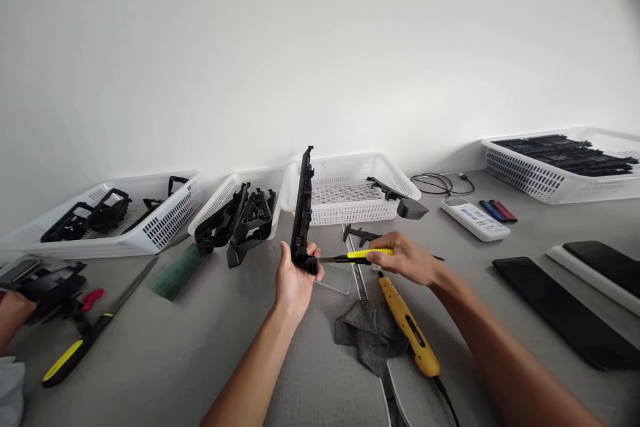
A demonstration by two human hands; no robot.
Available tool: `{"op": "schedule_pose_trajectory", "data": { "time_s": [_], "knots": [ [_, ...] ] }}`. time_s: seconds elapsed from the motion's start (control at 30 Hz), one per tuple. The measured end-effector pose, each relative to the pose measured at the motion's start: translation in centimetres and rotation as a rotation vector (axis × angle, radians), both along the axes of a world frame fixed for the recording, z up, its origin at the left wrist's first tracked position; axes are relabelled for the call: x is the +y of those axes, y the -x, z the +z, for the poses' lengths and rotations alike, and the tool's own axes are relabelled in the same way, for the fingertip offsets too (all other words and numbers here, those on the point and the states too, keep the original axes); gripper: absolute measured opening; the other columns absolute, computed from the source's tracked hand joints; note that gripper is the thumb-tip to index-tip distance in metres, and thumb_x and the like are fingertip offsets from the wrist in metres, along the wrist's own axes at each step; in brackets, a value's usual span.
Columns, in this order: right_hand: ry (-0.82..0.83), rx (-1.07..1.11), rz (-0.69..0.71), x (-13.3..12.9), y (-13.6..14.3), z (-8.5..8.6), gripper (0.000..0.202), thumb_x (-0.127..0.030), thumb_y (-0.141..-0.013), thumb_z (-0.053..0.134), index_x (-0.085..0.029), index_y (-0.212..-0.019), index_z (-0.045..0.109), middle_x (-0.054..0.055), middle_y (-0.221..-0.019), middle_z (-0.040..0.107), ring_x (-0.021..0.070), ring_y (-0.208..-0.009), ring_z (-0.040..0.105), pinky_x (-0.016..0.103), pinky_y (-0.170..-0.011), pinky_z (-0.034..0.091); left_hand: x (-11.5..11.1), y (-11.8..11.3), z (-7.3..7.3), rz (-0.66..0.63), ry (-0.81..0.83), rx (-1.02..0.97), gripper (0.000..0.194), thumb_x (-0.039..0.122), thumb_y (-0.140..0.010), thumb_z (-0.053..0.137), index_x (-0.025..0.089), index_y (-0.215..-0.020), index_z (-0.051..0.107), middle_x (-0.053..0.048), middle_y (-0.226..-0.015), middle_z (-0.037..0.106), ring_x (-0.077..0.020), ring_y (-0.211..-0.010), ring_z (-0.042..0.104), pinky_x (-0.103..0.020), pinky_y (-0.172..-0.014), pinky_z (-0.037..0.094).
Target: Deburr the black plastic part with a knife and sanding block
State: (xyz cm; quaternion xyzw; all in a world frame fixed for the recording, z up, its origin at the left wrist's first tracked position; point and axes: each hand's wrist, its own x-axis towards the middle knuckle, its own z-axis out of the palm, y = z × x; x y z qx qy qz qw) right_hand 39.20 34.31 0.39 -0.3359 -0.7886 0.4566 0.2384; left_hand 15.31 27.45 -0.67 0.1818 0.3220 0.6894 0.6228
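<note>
My left hand [294, 285] is closed round the lower end of a long black plastic part [303, 207], which stands nearly upright with ribs and clips along its edge. In my right hand [400, 257] is a yellow-and-black utility knife [369, 253], gripped by its ribbed handle. Its thin metal blade points left and reaches the foot of the black part; whether it touches there I cannot tell. Below my right hand lie a yellow corded power tool [410, 327] and a crumpled dark cloth [367, 333]. Black calipers [360, 235] lie just behind the knife.
White baskets with black parts stand along the wall: left [173, 217], centre-left [220, 193], centre [345, 215] and right [525, 177]. A calculator-like white device [475, 219] and a black phone-shaped slab [565, 313] lie rightward. Far left, another person's hand [15, 313] is near a yellow-black-handled file [75, 353].
</note>
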Motion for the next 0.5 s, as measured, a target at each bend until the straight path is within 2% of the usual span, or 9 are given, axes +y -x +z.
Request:
{"op": "schedule_pose_trajectory", "data": {
  "time_s": [0.07,0.23,0.37,0.5],
  "knots": [
    [-0.024,0.007,-0.037,0.05,0.02,-0.07,0.053,-0.063,-0.092,0.057,-0.020,-0.062,0.051,-0.003,-0.059,0.040,0.0117,-0.056,0.031,0.029,-0.053,0.020,0.03,0.00,0.00,0.004,0.005,0.001,0.038,0.056,-0.101,0.055,0.019,-0.094,0.061,-0.002,-0.078,0.053,-0.0181,-0.073,0.055,-0.025,-0.044,0.040],
    [-0.017,0.008,-0.015,-0.02,0.21,-0.08,0.054,-0.064,-0.092,0.057,-0.020,-0.061,0.048,-0.003,-0.060,0.038,0.0118,-0.057,0.031,0.029,-0.054,0.021,0.01,0.01,-0.12,-0.005,-0.022,0.000,0.039,0.055,-0.102,0.054,0.018,-0.091,0.062,-0.002,-0.077,0.052,-0.0180,-0.074,0.055,-0.025,-0.044,0.041],
    [-0.009,0.026,-0.060,0.21,-0.01,-0.35,0.052,-0.063,-0.090,0.059,-0.020,-0.062,0.051,-0.004,-0.059,0.040,0.0115,-0.056,0.031,0.029,-0.053,0.020,-0.03,0.02,-0.29,0.008,0.003,-0.005,0.039,0.055,-0.102,0.055,0.018,-0.103,0.066,-0.003,-0.082,0.059,-0.0182,-0.072,0.057,-0.026,-0.045,0.042],
    [0.014,0.045,-0.052,0.45,-0.23,-0.68,0.051,-0.060,-0.092,0.060,-0.020,-0.062,0.052,-0.004,-0.057,0.041,0.0112,-0.054,0.032,0.029,-0.053,0.021,-0.02,-0.03,-0.26,0.017,0.019,-0.008,0.043,0.053,-0.106,0.044,0.016,-0.109,0.066,-0.004,-0.082,0.060,-0.0182,-0.071,0.058,-0.026,-0.045,0.043]
  ]
}}
